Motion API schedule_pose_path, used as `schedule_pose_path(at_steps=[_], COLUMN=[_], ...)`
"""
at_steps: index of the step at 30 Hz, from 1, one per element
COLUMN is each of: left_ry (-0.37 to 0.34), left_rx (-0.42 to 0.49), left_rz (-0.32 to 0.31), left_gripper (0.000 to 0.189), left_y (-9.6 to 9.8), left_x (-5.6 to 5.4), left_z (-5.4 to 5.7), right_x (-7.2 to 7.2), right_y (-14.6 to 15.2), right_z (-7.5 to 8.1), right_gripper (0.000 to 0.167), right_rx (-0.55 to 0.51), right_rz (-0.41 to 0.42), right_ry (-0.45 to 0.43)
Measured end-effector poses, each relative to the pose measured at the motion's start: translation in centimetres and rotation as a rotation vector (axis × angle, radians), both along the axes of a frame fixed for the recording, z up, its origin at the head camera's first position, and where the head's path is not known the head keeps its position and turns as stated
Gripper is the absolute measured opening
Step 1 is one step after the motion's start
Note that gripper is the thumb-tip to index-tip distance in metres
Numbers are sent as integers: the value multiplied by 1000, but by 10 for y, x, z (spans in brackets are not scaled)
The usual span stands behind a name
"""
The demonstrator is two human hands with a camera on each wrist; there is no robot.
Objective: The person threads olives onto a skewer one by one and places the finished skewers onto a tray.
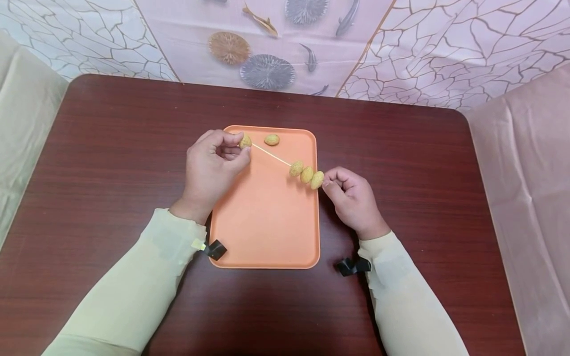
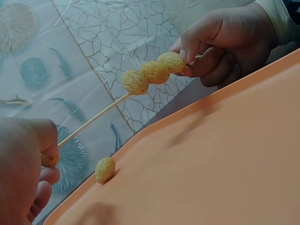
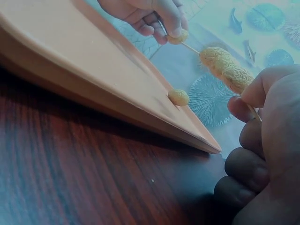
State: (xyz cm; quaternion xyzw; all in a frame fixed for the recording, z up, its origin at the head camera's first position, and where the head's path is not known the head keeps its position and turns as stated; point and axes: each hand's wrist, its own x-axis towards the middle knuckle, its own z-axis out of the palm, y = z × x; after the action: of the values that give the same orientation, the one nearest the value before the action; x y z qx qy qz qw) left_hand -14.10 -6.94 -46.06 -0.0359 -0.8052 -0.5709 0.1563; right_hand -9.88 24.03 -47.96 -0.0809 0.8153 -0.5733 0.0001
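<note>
A thin wooden skewer point(image 1: 271, 154) slants over the orange tray point(image 1: 262, 217), with three yellow, wrinkled oval pieces threaded side by side near its right end. My right hand point(image 1: 354, 200) pinches the skewer between thumb and forefinger just past the outermost oval piece point(image 1: 317, 180); in the right wrist view the stick's end point(image 3: 254, 112) shows at the fingers. At the other end my left hand point(image 1: 215, 165) pinches another oval piece point(image 3: 178, 37) between thumb and fingers, right at the skewer's tip. A loose oval piece point(image 1: 271, 140) lies on the tray near its far edge.
The tray has a low raised rim and lies on a dark reddish wooden table point(image 1: 414, 163). Patterned cloth point(image 1: 307, 44) hangs behind the table's far edge, and plain pale cloth point(image 1: 530, 163) flanks the right side. Small black cameras point(image 1: 352, 266) are strapped at both wrists.
</note>
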Motion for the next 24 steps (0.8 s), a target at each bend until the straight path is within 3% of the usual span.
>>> schedule_pose_path(at_steps=[3,9,15,24], left_ry=[17,85,77,71], left_rx=[-14,-97,-68,-112], left_rz=[-24,-138,-161,-194], left_gripper=[15,13,16,20], left_y=[5,18,20,25], left_x=[3,8,9,14], left_z=[0,-1,-3,1], right_x=[2,3,3,3], right_y=[-2,-9,-10,-11], right_z=[-1,0,1,2], right_gripper=[15,16,15,15], right_rx=[21,100,101,115], right_rz=[13,77,74,71], right_ry=[4,15,13,21])
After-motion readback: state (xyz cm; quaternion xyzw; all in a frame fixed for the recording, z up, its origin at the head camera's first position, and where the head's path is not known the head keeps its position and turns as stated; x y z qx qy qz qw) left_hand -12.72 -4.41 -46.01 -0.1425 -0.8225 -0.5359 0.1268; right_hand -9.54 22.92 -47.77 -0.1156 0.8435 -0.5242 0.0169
